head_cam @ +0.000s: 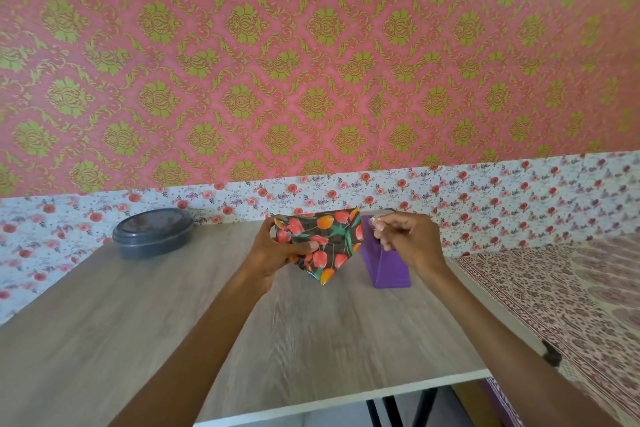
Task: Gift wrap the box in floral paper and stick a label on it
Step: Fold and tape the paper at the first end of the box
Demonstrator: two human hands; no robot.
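My left hand [278,248] grips the box wrapped in dark floral paper with red and orange tulips [320,243], holding it tilted above the wooden table [173,315], one corner pointing down, thumb pressed on its front face. To its right, my right hand [405,236] pinches a small strip of clear tape [375,221] between thumb and fingertips, just above a purple tape dispenser [384,267] that stands on the table. The hand hides the top of the dispenser.
A dark round lidded container [152,234] sits at the table's back left. Patterned wallpaper covers the wall behind. A bed with a printed cloth [554,288] lies to the right of the table. The table's near edge [346,402] runs below my forearms.
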